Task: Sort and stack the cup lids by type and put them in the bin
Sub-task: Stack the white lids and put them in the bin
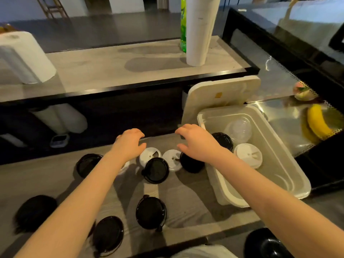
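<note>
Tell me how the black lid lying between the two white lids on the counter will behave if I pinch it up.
The black lid looks thin and glossy, so probably light, a bit flexible and slippery. It overlaps a white lid, which may shift.

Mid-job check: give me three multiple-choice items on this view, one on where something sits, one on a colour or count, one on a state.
1. Where is the clear lid?
A. in the bin
B. on the counter
C. in the left hand

2. What colour is the lid between the two white counter lids?
A. red
B. black
C. clear

3. The bin's cover is:
A. shut
B. missing
C. open, propped behind the bin

Answers: A, it lies inside the bin beside a black and a white stack; B, the black lid sits there; C, the cover stands up behind the bin.
</note>
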